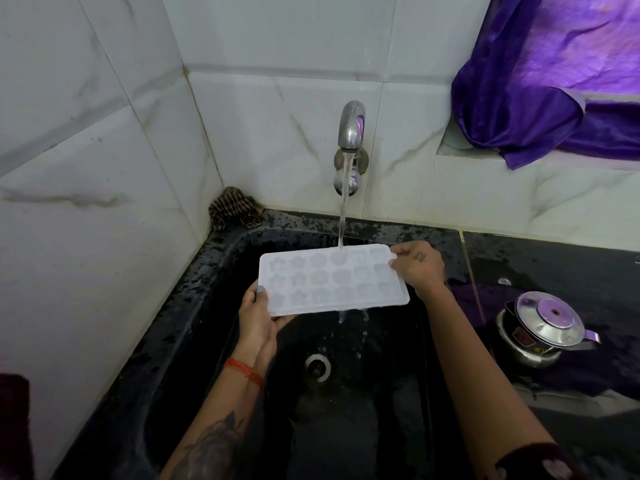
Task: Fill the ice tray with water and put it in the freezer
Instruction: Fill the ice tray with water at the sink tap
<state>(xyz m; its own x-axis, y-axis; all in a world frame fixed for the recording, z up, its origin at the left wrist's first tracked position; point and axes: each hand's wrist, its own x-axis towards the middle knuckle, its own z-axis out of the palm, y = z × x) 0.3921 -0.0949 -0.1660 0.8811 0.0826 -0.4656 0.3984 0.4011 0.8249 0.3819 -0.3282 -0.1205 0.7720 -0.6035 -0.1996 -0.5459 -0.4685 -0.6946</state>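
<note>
A white ice tray (329, 282) with star and flower shaped cells is held level over the black sink (194, 306). My left hand (258, 318) grips its near left corner, thumb on top. My right hand (419, 266) pinches its far right edge. A steel tap (351, 126) on the tiled wall runs a stream of water (343, 209) onto the tray's far row. Water spills off the tray's near edge into the basin, above the drain (317, 367).
A steel pot with a lid (540, 323) stands on the dark wet counter at the right. A patterned cloth (233, 209) is bunched in the sink's back left corner. A purple curtain (554, 77) hangs over the window ledge at the upper right.
</note>
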